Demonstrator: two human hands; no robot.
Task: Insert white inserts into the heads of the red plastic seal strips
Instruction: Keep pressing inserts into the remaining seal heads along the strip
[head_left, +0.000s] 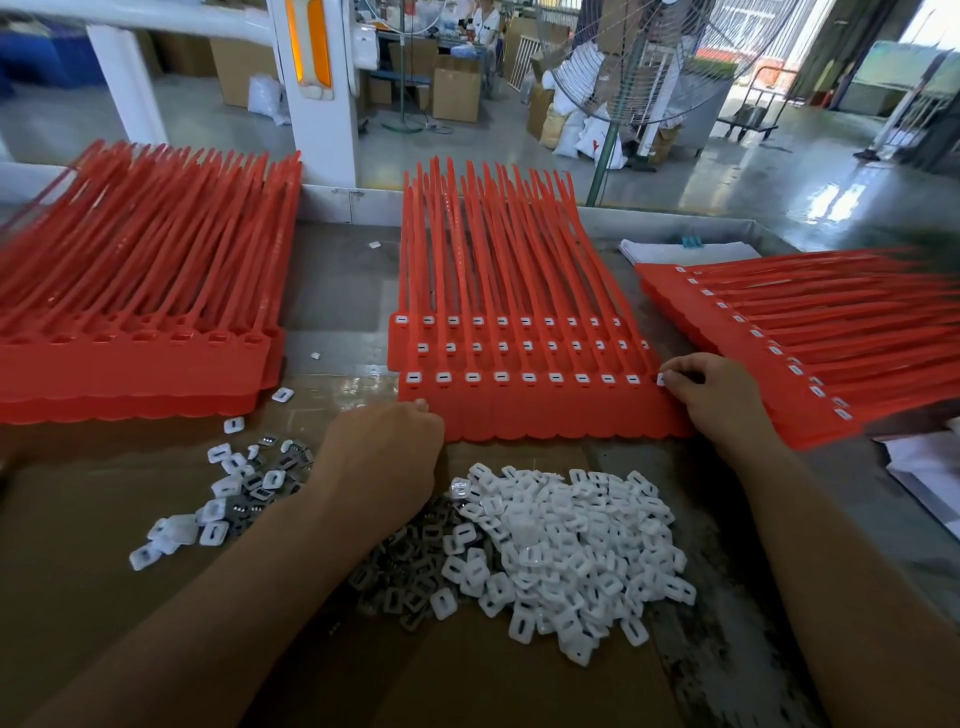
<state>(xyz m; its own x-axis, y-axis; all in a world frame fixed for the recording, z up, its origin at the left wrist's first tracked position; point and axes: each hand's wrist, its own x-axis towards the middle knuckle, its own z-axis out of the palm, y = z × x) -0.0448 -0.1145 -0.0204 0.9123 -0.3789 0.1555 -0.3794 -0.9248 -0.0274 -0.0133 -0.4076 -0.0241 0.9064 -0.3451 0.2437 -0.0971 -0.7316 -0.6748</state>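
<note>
A: What is seen on the table (343, 270), from the biggest thing down?

B: Three sets of red seal strips (519, 332) are laid there. The middle set is filled with white inserts in three rows. The left stack (135, 291) is shown with empty heads, and the right stack (810, 332) is already filled. A pile of white inserts (566, 540) is spread on cardboard (83, 519) before the middle set.

A: How are the arms held?

B: Both forearms are stretched forward. The left hand (384, 457) is curled loosely at the near left corner of the middle set; whether something is held cannot be told. The right hand (717, 395) is bent at the wrist, and one insert (661, 379) is pinched by its fingertips at the right end of the nearest row.
</note>
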